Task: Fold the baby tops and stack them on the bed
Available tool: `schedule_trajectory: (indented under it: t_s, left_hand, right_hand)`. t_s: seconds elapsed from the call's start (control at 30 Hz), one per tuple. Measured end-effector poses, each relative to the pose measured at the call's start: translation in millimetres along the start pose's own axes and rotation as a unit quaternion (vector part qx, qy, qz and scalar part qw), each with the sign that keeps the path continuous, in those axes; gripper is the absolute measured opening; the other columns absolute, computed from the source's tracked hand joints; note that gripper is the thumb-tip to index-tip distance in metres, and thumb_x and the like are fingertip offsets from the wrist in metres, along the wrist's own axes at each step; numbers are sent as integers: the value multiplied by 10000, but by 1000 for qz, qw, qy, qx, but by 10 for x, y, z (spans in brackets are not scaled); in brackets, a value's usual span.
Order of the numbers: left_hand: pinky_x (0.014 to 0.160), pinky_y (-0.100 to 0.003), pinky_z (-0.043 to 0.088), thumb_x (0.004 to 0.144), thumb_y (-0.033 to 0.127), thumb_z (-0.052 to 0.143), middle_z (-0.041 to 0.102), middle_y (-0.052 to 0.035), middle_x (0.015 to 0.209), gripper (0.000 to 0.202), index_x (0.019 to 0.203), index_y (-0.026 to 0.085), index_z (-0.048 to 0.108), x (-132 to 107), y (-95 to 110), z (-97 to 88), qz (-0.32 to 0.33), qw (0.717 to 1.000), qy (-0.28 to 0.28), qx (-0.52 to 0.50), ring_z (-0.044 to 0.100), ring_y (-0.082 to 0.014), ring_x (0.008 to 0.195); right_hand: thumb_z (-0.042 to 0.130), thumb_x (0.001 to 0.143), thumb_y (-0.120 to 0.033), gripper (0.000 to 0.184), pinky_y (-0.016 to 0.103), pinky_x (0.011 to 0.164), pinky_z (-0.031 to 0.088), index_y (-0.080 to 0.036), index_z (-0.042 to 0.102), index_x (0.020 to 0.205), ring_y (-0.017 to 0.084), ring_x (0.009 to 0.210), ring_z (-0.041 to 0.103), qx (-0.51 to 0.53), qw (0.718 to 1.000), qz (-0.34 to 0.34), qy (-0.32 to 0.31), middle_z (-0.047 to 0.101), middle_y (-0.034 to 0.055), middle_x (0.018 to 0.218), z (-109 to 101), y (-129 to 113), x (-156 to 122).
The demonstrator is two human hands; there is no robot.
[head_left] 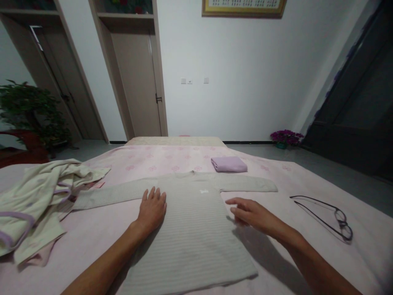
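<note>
A pale grey-green ribbed sweater (190, 229) lies spread flat on the pink bed sheet (92, 229), both sleeves stretched out sideways. My left hand (152, 209) rests palm down on the sweater's left side near the armpit, fingers flat and together. My right hand (250, 214) hovers at the sweater's right edge, fingers extended and pointing left, holding nothing.
A heap of cream clothes with lilac trim (37, 205) lies at the left. A folded lilac cloth (229, 164) sits beyond the sweater. Dark-framed glasses (331, 215) lie at the right. Doors, a potted plant (27, 114) and purple flowers (286, 137) stand by the far wall.
</note>
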State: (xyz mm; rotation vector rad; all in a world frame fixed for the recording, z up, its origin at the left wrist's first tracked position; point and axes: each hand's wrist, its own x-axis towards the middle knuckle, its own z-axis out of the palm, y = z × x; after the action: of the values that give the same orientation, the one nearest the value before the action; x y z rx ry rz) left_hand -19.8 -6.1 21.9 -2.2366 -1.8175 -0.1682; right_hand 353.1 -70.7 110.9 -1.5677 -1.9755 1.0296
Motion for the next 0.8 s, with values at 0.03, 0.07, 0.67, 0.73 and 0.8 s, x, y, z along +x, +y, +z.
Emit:
schedule_trajectory:
  t_s: [0.03,0.07,0.67,0.73,0.8]
  left_hand:
    - [1185,-548,176,950,327,448,512,-158,1474,450,1356,187,582,49,54,-35,9,1000,4,-6,376,-358,1420]
    - [1180,-535,207,955,327,445,508,-160,1477,458,1370,174,565,109,111,-61,16,1000,5,-16,385,-352,1416]
    - [1169,-570,163,966,621,262,217,-154,1631,735,1548,176,320,1084,121,470,-47,991,-78,-96,186,-347,1504]
    - [1159,-600,155,952,663,242,205,-135,1638,751,1556,220,307,1127,91,496,-53,990,-84,-98,168,-356,1507]
    - [1151,-612,158,942,689,232,199,-122,1641,756,1559,256,300,1157,70,501,-64,989,-88,-95,164,-364,1506]
  right_hand:
    - [486,914,-456,512,339,806,535,-135,605,1295,216,901,687,-43,998,-44,34,728,122,1027,61,-85,129]
    - [482,922,-453,529,380,955,492,-135,584,1333,247,1099,641,-84,992,-80,45,671,151,1233,151,-170,265]
    - [243,1011,-503,681,430,1210,43,-113,239,1569,237,1523,104,-317,945,-2,80,162,126,1646,957,25,2317]
    - [236,1007,-520,685,422,1209,21,-138,221,1576,222,1525,85,-317,945,-2,80,148,106,1652,956,70,2363]
    - [229,1005,-529,691,419,1209,7,-146,210,1580,215,1526,75,-316,946,1,78,139,97,1655,941,93,2390]
